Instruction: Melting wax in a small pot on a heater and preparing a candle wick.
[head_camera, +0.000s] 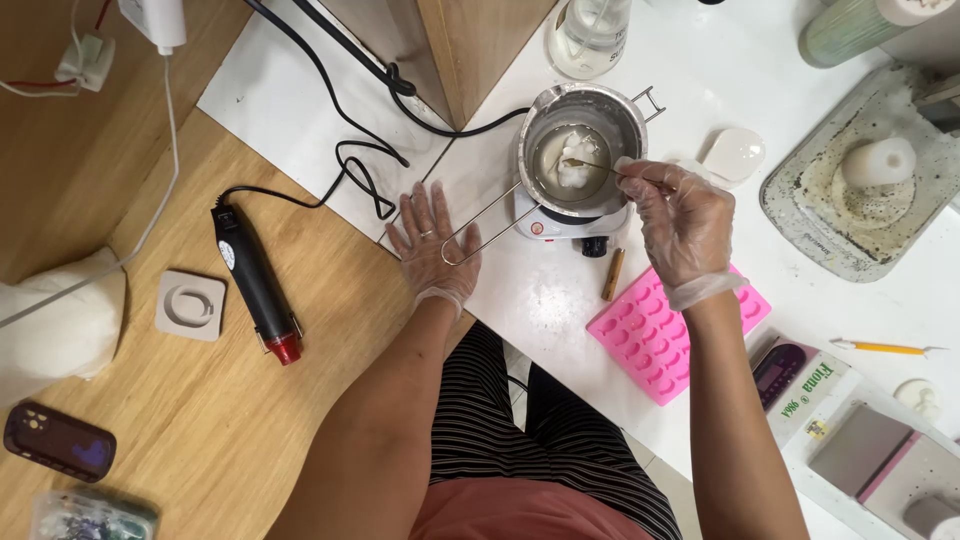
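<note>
Head view, landmark = the metal melting pot (583, 135) sitting on a small white hot plate (560, 222).

Right hand (680, 225), in a clear glove, sits just right of the pot. Fingers pinched together on the end of a thin stir stick (597, 166); the tip reaches over the rim into the white lump (572, 170) in the pot, which looks partly melted. Grip is a fine fingertip pinch, the other fingers curled loosely.

Left hand (432, 245), also gloved, lies flat on the tabletop below-left of the pot. Fingers spread, palm down, beside or over the end of the pot's long wire handle (480, 225); can't tell if it's actually pressing on it.

To stir well: keep the stick tip low in the melt, slow circles, stay off the pot wall, and keep the handle steadied so the pot doesn't shift on the plate.

Around the pot: pink silicone mould (672, 335) below-right, black heat gun (255, 285) well to the left, glass beaker (588, 35) just above, grey tray (865, 185) with a white cast piece to the right.
</note>
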